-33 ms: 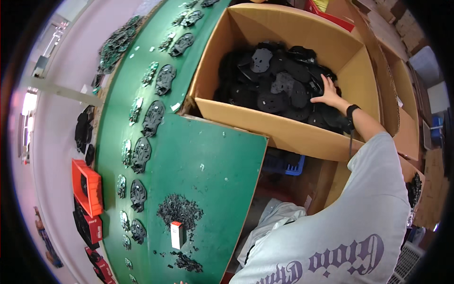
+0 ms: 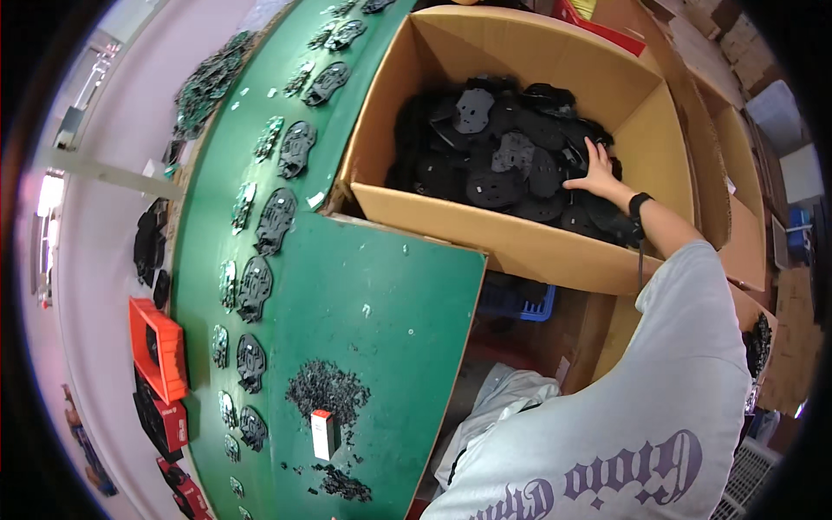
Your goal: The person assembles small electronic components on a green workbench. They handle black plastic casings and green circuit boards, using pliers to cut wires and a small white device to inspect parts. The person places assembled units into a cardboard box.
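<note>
My right hand reaches into a large cardboard box, its fingers spread and its thumb out to the left. The hand is over a heap of black plastic shells, flat and rounded like computer-mouse bases. Whether the fingertips touch a shell is hard to tell. Among the shells, one greyer piece lies near the back of the heap. A black band circles my right wrist, with a cord hanging from it. My left hand is out of view.
Left of the box, a green surface bears rows of black shells and green circuit boards. A small white-and-orange box stands by a pile of small black parts. An orange bin sits at the far left edge.
The view has shifted slightly, with the table and box a little further left. A fingertip at the lower edge has gone out of sight. My right hand stays spread over the shells.
</note>
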A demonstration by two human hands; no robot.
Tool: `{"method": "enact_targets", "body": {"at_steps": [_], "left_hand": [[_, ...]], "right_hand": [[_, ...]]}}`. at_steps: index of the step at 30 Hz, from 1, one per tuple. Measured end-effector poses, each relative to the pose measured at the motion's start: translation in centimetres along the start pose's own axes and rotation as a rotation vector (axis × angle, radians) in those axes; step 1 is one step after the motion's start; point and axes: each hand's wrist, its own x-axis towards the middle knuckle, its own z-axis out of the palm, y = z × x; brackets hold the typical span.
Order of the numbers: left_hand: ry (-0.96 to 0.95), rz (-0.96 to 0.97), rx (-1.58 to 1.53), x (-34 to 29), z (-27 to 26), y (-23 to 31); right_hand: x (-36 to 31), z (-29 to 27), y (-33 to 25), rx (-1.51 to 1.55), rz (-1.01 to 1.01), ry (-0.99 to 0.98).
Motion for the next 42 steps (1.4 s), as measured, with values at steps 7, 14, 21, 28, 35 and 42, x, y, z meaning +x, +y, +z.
{"method": "enact_targets", "body": {"at_steps": [7,14,21,28,35,42], "left_hand": [[-0.024,-0.04,0.087,0.8,0.6,-1.2],[-0.012,-0.033,0.073,0.5,0.5,-1.9],[0.009,-0.066,-0.048,0.5,0.4,-1.8],[0.023,0.018,-0.112,0.7,0.7,-3.0],[0.054,-0.046,-0.173,0.5,0.0,-2.9],[0.056,-0.209,-0.153,1.0,-0.2,-2.5]], "right_hand": [[-0.4,-1.0,-0.7,-0.005,0.184,0.272],[0.0,-0.9,-1.1,0.028,0.515,0.242],[-3.2,-2.3,-3.8,-0.252,0.465,-0.111],[-1.5,-1.8,-0.7,-0.171,0.553,-0.148],[-2.8,-1.9,0.6,0.04,0.383,-0.113],[-1.8,-9.3,-2.4,0.323,0.345,-0.023]]}}
